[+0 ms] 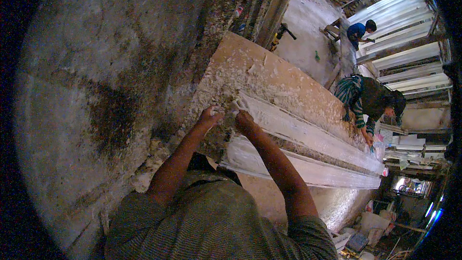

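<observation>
Resting lengthwise on the table point(288, 84), presumably for support, the white strip point(288, 121) reaches the table's near end, where the left hand point(210, 117) curls, contents unclear, and the right hand point(244, 121) closes around a pale piece point(235, 105), seemingly for control.

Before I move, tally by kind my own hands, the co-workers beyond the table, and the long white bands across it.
Bare hands, left hand and right hand: 2
Co-workers, person in blue and person with striped sleeves: 2
White bands, upper band and lower band: 2
Total: 6
</observation>
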Available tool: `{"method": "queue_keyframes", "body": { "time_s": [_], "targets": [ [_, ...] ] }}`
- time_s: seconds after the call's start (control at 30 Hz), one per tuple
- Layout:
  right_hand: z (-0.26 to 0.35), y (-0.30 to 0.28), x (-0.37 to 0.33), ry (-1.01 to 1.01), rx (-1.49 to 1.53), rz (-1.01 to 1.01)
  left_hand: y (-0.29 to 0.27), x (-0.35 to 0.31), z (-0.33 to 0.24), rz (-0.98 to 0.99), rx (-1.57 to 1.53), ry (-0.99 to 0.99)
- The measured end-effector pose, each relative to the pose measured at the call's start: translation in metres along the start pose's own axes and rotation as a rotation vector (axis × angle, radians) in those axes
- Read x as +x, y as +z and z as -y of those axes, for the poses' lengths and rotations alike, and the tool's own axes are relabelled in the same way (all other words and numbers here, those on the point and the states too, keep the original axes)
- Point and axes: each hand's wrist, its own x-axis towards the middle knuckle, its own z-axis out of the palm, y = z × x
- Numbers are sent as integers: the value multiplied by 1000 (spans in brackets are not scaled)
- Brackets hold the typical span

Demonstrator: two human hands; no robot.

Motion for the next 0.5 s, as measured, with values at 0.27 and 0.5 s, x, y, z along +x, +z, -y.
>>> {"method": "queue_keyframes", "body": {
  "time_s": [0.27,0.5],
  "targets": [
    [-15,-5,-11,30,-8,57,-3,21,-33,-72,-4,252],
    [-41,-50,-22,399,880,-141,25,22,-72,-97,15,425]
  ]
}}
